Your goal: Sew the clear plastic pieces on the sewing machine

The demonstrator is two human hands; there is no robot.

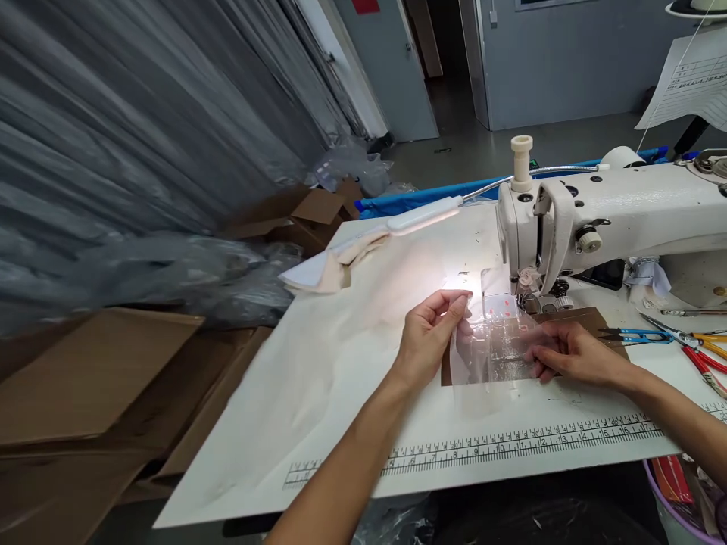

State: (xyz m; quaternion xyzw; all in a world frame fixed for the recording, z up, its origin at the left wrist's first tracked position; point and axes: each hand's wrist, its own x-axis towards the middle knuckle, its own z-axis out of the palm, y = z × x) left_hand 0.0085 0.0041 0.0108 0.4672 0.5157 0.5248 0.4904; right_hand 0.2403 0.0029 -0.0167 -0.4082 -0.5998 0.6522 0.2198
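A clear plastic sheet (500, 348) with small red marks lies in front of the sewing machine (568, 219), over a brown board (591, 322). Its far part reaches toward the needle area. My left hand (435, 329) pinches the sheet's upper left edge between thumb and fingers. On the sheet's right side my right hand (565, 352) grips it with curled fingers, some of them seen through the plastic. The presser foot is partly hidden behind the machine's head and a bundle of pale thread (529, 278).
Blue snips (636, 335), scissors and red-handled pliers (704, 367) lie right. A lamp (425, 216) and folded cream cloth (341, 265) are at the table's far left. A printed ruler (500, 446) runs along the front edge. Cardboard boxes (96, 371) stand left; a bin (670, 499) sits below right.
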